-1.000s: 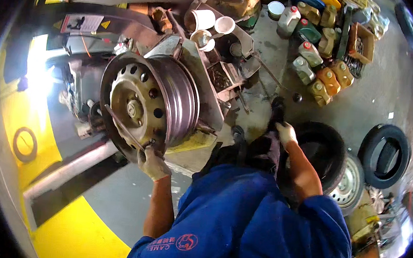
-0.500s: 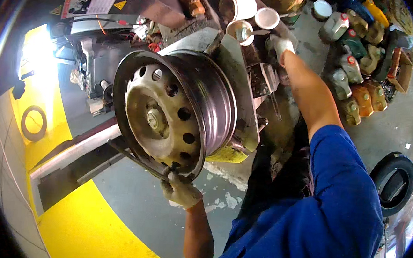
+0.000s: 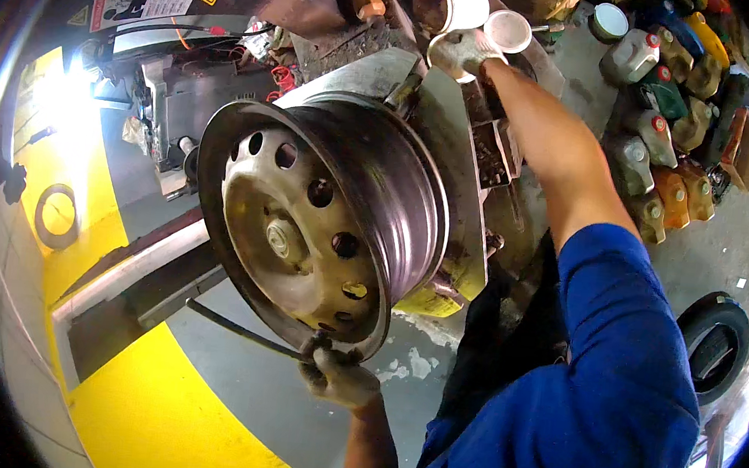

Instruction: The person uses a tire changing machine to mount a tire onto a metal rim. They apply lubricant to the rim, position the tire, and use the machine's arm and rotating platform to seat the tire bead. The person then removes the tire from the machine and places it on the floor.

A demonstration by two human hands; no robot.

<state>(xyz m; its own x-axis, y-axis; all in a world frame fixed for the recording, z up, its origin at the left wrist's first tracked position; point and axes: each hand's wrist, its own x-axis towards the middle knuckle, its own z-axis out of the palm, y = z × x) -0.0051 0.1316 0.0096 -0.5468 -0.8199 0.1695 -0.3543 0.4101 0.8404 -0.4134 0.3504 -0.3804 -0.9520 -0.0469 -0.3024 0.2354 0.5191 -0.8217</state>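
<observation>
While the gloved left hand (image 3: pixel 339 376) is curled around the right end of a dark bar (image 3: pixel 239 329) by the near edge of the wheel (image 3: pixel 296 228), the gloved right hand (image 3: pixel 463 54) is at the far side, beside a white bucket (image 3: pixel 463 5) and a white tub (image 3: pixel 507 31); its grip and their contents cannot be told. Small dark parts fill a tray (image 3: pixel 511 150) right of the wheel. The wheel's face points left and near, its axle line running far right; the bar slants left and slightly far.
</observation>
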